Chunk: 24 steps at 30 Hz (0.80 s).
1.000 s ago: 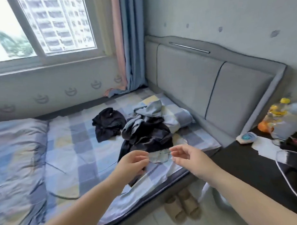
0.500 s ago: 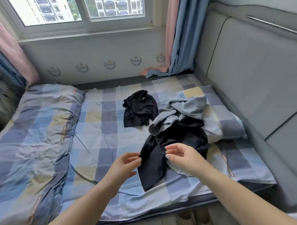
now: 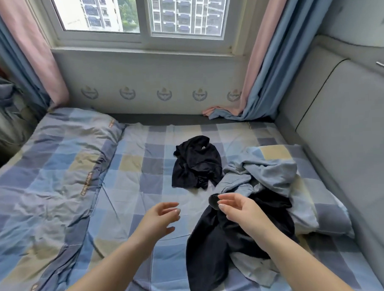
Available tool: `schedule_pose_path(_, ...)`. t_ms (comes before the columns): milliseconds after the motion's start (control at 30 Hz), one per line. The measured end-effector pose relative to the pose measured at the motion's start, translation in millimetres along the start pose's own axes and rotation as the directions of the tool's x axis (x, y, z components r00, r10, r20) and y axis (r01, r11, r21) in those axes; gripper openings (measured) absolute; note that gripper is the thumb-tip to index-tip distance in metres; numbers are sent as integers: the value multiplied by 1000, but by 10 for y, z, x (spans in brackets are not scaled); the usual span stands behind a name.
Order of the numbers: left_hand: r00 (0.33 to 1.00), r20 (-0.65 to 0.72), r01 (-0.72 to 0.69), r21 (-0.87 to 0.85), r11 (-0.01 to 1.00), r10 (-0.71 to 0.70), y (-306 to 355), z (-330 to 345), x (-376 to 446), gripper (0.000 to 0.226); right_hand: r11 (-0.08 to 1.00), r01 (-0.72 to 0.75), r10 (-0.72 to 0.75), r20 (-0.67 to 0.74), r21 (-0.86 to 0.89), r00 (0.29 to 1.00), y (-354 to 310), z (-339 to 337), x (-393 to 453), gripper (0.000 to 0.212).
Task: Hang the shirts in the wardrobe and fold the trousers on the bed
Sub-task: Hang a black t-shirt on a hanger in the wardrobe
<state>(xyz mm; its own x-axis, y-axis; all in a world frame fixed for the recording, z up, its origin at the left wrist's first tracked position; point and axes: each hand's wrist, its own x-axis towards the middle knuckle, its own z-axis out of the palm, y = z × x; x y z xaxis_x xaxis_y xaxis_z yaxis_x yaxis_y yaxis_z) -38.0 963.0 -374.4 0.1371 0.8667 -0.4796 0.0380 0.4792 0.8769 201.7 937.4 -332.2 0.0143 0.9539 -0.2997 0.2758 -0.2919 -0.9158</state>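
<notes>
Your two bare forearms reach out over the near edge of the bed (image 3: pixel 144 164). Your left hand (image 3: pixel 160 219) hangs above the checked sheet with its fingers loosely spread and nothing in them. Your right hand (image 3: pixel 239 210) is over the clothes, fingers relaxed and apart, fingertips just beside a small dark fold of cloth; you grip nothing that I can see.

Under your right wrist lies a long dark garment (image 3: pixel 214 249), spread toward the near edge; whether it is trousers or a shirt I cannot tell. It runs up into a heap where a light blue garment (image 3: pixel 261 175) is crumpled over a checked pillow (image 3: pixel 319 210). Just left of that heap, apart from it, a black shirt (image 3: pixel 197 162) sits bunched on the sheet.

A rumpled quilt (image 3: pixel 46 172) covers the left side. The grey padded headboard (image 3: pixel 338 129) stands at the right. Beyond the bed, pink and blue curtains (image 3: pixel 268 62) frame the window (image 3: pixel 143 14).
</notes>
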Motion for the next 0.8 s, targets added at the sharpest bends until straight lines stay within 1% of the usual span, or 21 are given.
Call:
schedule_pose_path(200,996,27,-88,-46,995,89,452,-263,524,18,1000,10,-10,-35,-3,999,-223,165,591,19)
schedule_pose_path(300,991,7,-133,-61,989,134,614,-359,881,16,998,27,-28,-28,-49,999,-264,182,1024,18)
schedule_pose_path(400,988,-34,-150,-78,986,148,617,-468,1375,16,995,36,-37,-6,-97,999,-191,209,1616,18)
schedule_pose_path(500,991,-73,-119,-86,989,113,456,-491,2170,15,988,25,-25,2,-154,1000,118,239,2462,16)
schedule_pose_path(567,992,-93,-95,-86,992,87,307,-424,2853,13,981,6,-8,-11,-192,1000,451,232,3148,15)
schedule_pose_path(700,995,-101,-27,-74,997,19,-23,-158,4216,15,973,-91,71,-99,-211,992,1161,113,4399,21)
schedule_pose_path(800,994,-108,7,-63,998,-14,-349,111,5081,17,969,-147,119,-144,-200,982,1704,-54,5075,28)
